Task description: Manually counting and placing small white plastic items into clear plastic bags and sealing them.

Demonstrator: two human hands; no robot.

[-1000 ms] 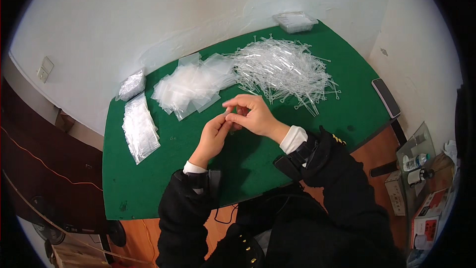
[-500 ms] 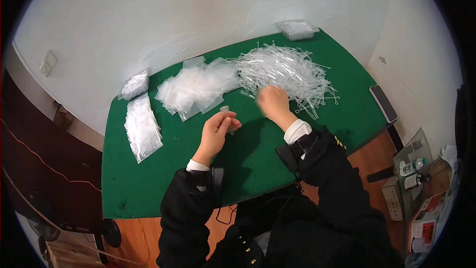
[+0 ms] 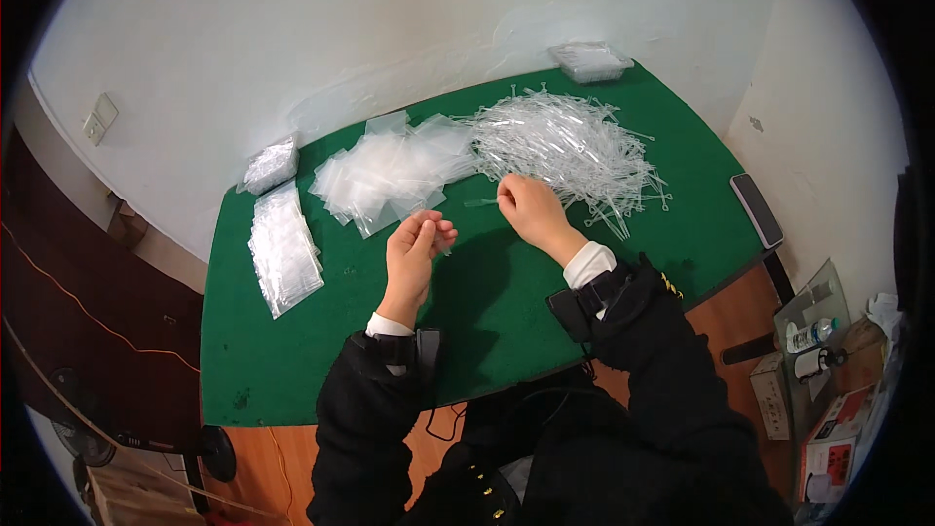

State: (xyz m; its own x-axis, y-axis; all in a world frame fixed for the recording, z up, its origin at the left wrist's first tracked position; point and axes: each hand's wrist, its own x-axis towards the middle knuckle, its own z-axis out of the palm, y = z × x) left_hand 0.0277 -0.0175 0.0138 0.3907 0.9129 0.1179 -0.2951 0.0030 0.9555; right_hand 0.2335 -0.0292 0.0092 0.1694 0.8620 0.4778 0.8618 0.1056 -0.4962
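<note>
My right hand (image 3: 538, 217) pinches a thin clear plastic stick (image 3: 479, 203) with a flat end, pointing left over the green cloth. Just behind that hand lies a large heap of similar clear plastic sticks (image 3: 570, 148), some with small ring-shaped ends. My left hand (image 3: 417, 248) is closed, its fingers curled, with a bit of clear plastic showing below the fingertips; its kind is too small to tell. Beyond my left hand spreads a pile of clear flat plastic bags (image 3: 385, 173).
A row of overlapping filled clear packets (image 3: 282, 253) lies at the left, before a clear tray (image 3: 270, 166) of shiny packets. Another clear tray (image 3: 591, 60) stands at the back right corner. A phone (image 3: 756, 210) rests by the right edge of the green table (image 3: 312, 370).
My right hand has drawn slightly back from the heap with the stick. My left hand has shifted a little left and turned, so the clear piece above its fingers no longer shows.
</note>
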